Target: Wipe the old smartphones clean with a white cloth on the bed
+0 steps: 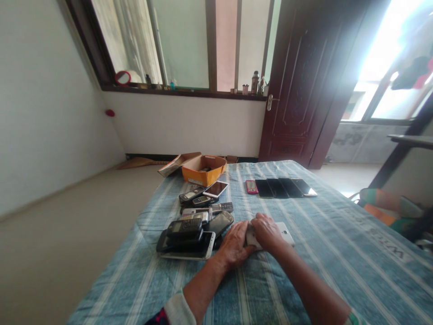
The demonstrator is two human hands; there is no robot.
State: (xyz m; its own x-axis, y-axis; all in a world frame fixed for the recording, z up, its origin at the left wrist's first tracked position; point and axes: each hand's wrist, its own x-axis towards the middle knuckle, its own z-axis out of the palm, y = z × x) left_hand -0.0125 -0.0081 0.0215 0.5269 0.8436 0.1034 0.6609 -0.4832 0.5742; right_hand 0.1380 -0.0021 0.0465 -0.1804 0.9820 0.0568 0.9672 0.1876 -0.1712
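A white phone [287,234] lies back up on the blue striped cloth, its camera at the far right end. My right hand [265,230] rests over its middle with the fingers curled onto it. At its left end my left hand [236,243] holds the edge, thumb along the near side. Just left of my left hand is a pile of phones, with a black keypad phone [184,227] on top and a large silver-edged phone [199,250] beneath. A grey touchscreen phone [221,222] leans behind my left hand.
Behind the pile stands an open orange box [204,174]. A white phone [216,189] lies before it. A pink phone [251,187] and several dark phones [285,188] form a row at the back right. The cloth-covered surface [135,280] ends at the left.
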